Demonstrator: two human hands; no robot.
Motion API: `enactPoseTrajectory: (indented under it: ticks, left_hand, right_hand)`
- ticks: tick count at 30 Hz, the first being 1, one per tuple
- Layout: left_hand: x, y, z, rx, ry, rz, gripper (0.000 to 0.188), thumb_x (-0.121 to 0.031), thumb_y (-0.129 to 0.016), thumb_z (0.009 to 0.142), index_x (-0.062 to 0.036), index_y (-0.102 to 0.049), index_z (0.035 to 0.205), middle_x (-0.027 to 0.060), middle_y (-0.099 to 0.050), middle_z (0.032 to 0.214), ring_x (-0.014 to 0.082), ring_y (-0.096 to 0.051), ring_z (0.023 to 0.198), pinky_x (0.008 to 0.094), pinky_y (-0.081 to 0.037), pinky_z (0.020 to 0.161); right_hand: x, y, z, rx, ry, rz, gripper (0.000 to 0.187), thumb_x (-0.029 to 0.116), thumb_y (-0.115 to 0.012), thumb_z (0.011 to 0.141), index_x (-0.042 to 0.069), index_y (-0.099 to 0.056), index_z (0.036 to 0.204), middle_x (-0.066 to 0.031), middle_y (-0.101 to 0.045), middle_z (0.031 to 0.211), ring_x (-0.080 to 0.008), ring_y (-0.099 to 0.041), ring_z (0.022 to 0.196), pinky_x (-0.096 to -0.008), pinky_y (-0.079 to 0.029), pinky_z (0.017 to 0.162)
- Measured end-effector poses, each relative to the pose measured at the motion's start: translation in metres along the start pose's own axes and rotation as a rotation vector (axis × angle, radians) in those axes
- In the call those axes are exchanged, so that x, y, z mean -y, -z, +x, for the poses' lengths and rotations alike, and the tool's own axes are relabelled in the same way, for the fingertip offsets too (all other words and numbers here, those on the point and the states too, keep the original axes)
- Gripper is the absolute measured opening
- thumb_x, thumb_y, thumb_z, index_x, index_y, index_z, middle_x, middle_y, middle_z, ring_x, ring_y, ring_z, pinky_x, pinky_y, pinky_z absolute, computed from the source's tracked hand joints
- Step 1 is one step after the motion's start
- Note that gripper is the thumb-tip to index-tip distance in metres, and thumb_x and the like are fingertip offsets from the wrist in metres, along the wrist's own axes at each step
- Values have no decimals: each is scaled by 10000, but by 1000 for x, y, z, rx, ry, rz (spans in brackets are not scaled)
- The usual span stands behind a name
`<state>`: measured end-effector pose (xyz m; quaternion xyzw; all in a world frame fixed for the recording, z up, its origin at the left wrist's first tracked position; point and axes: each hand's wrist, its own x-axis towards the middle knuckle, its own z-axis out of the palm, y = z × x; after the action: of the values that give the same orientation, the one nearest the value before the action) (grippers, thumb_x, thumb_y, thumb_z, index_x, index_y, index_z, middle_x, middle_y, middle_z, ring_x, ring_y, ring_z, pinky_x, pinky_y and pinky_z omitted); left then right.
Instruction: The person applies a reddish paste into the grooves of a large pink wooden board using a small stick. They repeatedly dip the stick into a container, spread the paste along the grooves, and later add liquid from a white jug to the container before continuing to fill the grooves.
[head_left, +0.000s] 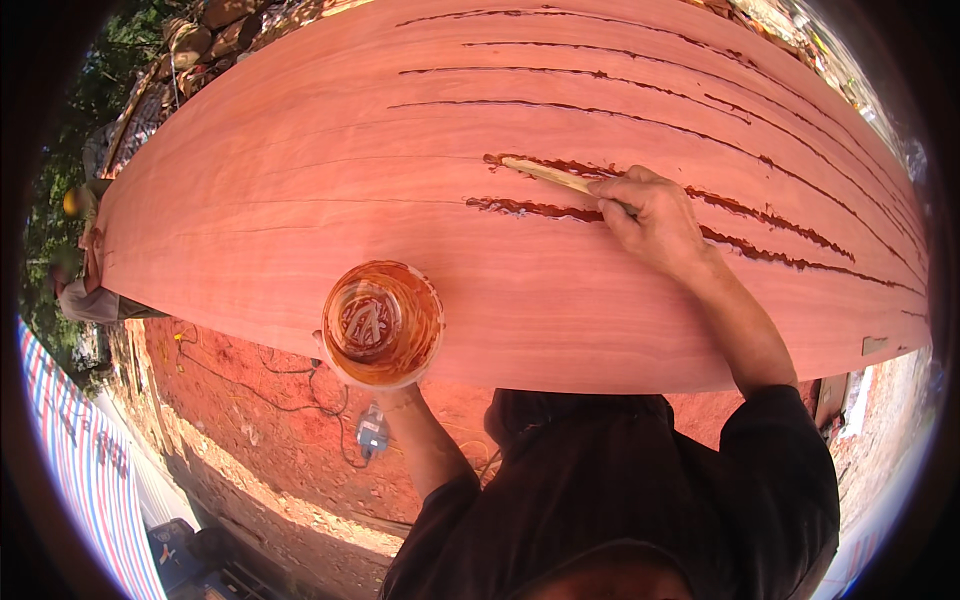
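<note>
Above the reddish wooden panel's near edge, a tub is cupped by the left hand, mostly hidden; over the panel's middle, a stick is pinched in the right hand, well apart. The 2 items seem light and stiff; the tub, probably slippery inside, is best held by its outer wall. No writing can be read on either.

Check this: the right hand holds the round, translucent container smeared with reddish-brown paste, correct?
The hand is wrong: the head view shows the left hand holding that round, translucent, paste-smeared container; the right hand holds a flat, pale wooden stick.
</note>
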<state>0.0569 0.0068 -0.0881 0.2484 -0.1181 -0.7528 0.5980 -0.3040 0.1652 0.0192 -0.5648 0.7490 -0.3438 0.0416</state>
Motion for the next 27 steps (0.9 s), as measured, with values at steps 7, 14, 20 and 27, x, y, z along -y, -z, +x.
enactPoseTrajectory:
  ticks: [7,14,20,27]
  left_hand:
    - [5,-4,-8,71,33,-24,804,-701,-440,979,-24,-595,1383,220,-602,1394,395,-630,1247,607,-590,1005]
    - [0,30,14,75,106,-120,566,-481,-579,1031,-96,-573,1445,145,-566,1493,331,-517,1403,592,-455,1159]
    - [1,19,10,19,124,-163,593,-477,-644,991,-87,-582,1434,144,-554,1503,349,-503,1407,617,-441,1153]
    - [2,5,-5,238,265,-271,649,-496,-703,945,-92,-580,1437,154,-550,1501,377,-503,1397,622,-436,1152]
  right_hand:
    - [0,7,-4,-72,-4,73,238,2,-689,865,11,-784,1083,-100,-595,721,-180,-568,623,-335,-461,577]
    - [8,-5,3,-66,58,-12,210,55,-697,849,87,-787,1036,-121,-615,769,-274,-615,655,-404,-499,575]
    - [5,-4,-5,-51,135,-128,211,56,-695,819,116,-778,1003,-124,-610,773,-308,-622,655,-444,-505,572]
    - [-2,19,-27,-141,6,26,201,56,-677,868,91,-786,1033,-143,-652,764,-311,-653,678,-410,-519,591]
